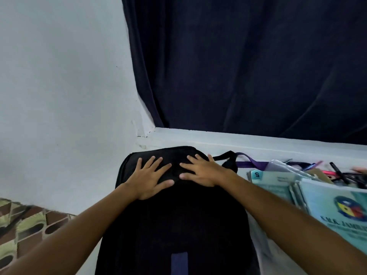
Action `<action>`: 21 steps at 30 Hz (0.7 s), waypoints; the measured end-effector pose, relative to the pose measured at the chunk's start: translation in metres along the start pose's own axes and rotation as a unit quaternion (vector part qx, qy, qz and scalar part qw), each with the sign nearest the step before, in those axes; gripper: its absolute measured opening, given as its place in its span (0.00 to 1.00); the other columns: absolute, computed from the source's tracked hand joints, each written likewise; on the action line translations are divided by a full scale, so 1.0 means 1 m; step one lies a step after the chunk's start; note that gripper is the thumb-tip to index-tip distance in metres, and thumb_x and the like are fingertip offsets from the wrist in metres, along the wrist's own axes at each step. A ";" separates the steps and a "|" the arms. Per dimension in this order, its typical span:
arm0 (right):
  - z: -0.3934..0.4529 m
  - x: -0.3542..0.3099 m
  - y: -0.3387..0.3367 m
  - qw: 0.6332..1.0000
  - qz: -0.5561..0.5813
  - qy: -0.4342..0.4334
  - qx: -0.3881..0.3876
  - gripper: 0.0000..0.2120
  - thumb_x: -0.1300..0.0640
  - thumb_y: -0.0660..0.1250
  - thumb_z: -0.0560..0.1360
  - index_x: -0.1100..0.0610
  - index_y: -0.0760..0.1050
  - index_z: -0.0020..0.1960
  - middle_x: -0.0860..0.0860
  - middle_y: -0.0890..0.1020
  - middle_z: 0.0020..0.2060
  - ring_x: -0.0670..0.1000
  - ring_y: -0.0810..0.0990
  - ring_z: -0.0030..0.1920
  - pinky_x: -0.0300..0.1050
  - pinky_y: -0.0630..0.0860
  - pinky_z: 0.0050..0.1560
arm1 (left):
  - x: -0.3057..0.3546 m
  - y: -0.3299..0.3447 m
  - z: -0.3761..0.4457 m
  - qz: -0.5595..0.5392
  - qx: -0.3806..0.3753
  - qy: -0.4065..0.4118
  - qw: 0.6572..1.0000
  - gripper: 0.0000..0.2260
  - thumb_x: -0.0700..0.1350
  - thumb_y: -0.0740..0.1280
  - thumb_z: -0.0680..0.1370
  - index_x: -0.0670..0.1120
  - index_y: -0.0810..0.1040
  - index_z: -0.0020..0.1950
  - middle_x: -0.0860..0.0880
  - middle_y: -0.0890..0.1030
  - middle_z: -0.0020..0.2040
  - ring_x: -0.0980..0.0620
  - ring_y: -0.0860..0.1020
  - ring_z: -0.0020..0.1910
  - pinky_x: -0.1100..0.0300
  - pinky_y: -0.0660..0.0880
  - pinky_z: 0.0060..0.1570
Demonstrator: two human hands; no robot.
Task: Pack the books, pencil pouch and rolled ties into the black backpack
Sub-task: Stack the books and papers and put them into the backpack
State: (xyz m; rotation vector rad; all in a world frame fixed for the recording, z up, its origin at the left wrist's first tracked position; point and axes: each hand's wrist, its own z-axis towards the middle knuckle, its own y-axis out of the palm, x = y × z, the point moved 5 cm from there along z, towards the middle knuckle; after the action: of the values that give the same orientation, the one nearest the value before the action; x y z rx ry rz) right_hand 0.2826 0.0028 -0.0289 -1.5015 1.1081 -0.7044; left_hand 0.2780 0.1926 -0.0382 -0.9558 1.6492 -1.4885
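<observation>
While spread fingers (158, 161) press flat, backpack (174, 225) lies beneath; seemingly zipped.

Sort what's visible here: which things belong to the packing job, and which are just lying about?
Job: black backpack, under left hand and right hand; books; clear pencil pouch.
Lying about: loose pens, dark curtain, patterned cloth.

I see dim, flat, bluish light with no glare. The black backpack (174, 225) swallows all detail, a near-featureless mass. Right of it, the books (327, 205) smear with motion blur, perhaps lens softness too. Wide-angle bending stretches everything toward the edges.
</observation>
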 end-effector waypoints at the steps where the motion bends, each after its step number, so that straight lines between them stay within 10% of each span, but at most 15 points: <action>1: -0.012 -0.002 -0.008 0.999 0.043 0.000 0.025 0.31 0.32 0.48 0.78 0.43 0.53 0.78 0.52 0.50 0.79 0.54 0.47 0.78 0.61 0.42 0.75 | 0.007 -0.008 -0.002 -0.029 0.027 0.004 0.999 0.49 0.78 0.26 0.62 0.59 0.48 0.79 0.48 0.49 0.81 0.47 0.45 0.79 0.40 0.43 0.75; 9: -0.244 0.110 -0.047 0.911 0.299 0.118 0.259 0.15 0.48 0.61 0.81 0.53 0.78 0.62 0.38 0.79 0.50 0.36 0.77 0.50 0.32 0.71 0.55 | 0.205 -0.084 -0.009 -0.422 0.099 0.211 0.876 0.28 0.63 0.55 0.79 0.55 0.59 0.77 0.58 0.69 0.70 0.64 0.67 0.69 0.73 0.63 0.65; 11: -0.308 0.156 -0.034 0.868 0.352 0.208 0.282 0.10 0.50 0.61 0.81 0.51 0.80 0.52 0.39 0.79 0.44 0.38 0.77 0.43 0.35 0.71 0.49 | 0.262 -0.085 -0.005 -0.446 0.062 0.215 0.867 0.25 0.59 0.55 0.79 0.52 0.65 0.75 0.54 0.74 0.65 0.59 0.72 0.64 0.66 0.68 0.65; 17: -0.447 0.251 0.036 0.728 0.477 0.416 0.265 0.14 0.47 0.59 0.81 0.57 0.74 0.56 0.54 0.75 0.44 0.53 0.75 0.38 0.42 0.72 0.37 | 0.374 -0.022 0.017 -0.459 -0.143 0.032 0.876 0.26 0.64 0.50 0.81 0.49 0.64 0.72 0.48 0.71 0.65 0.44 0.74 0.62 0.45 0.81 0.46; 21: -0.471 0.259 0.078 0.665 0.555 0.452 0.213 0.19 0.43 0.62 0.79 0.60 0.73 0.53 0.58 0.77 0.44 0.57 0.77 0.40 0.45 0.75 0.41 | 0.400 0.017 0.018 -0.578 -0.191 -0.099 0.787 0.23 0.64 0.54 0.80 0.46 0.75 0.57 0.41 0.80 0.51 0.41 0.80 0.47 0.49 0.79 0.40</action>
State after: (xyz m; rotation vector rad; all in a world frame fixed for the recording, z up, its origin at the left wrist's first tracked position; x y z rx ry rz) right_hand -0.0528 -0.4237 -0.0275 0.2185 2.0873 -0.6958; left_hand 0.1019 -0.1657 -0.0674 -2.5646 1.1884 -1.6326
